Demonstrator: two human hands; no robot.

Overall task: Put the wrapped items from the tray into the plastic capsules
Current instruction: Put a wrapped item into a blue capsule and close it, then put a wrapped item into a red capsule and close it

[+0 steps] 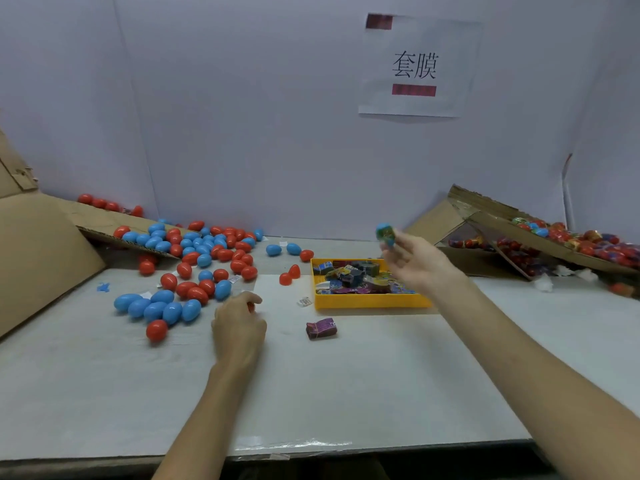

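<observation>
A white paper sign taped to the pale wall behind the table carries two large black Chinese characters, 套膜, printed at its centre. A red patch at the sign's top-left corner and a red bar just under the characters are blurred and cannot be read. On the table, a small white sticker beside the yellow tray shows dark print too small to make out, as does the lettering on the purple wrapped packet lying near the tray and on the packets inside it.
</observation>
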